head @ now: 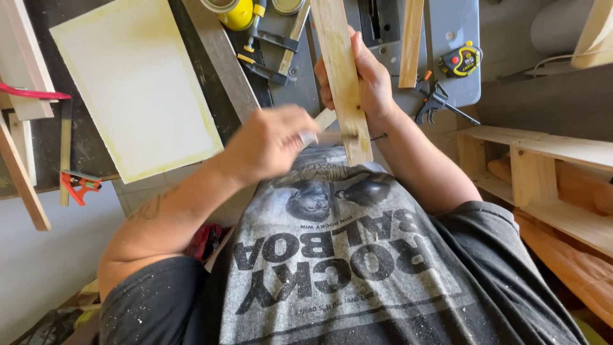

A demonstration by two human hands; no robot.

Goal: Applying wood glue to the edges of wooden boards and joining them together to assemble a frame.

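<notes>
Against the person's chest, above the counter, a long pale wooden slat stands near upright. Right hand wraps it from behind, fingers closed around the slat. Left hand, motion-blurred, has fingers clenched on a small tool touching the slat's lower end; tool kind unclear. Left on the counter lies a large cream board. Beyond: black bar clamp, yellow tape measure.
</notes>
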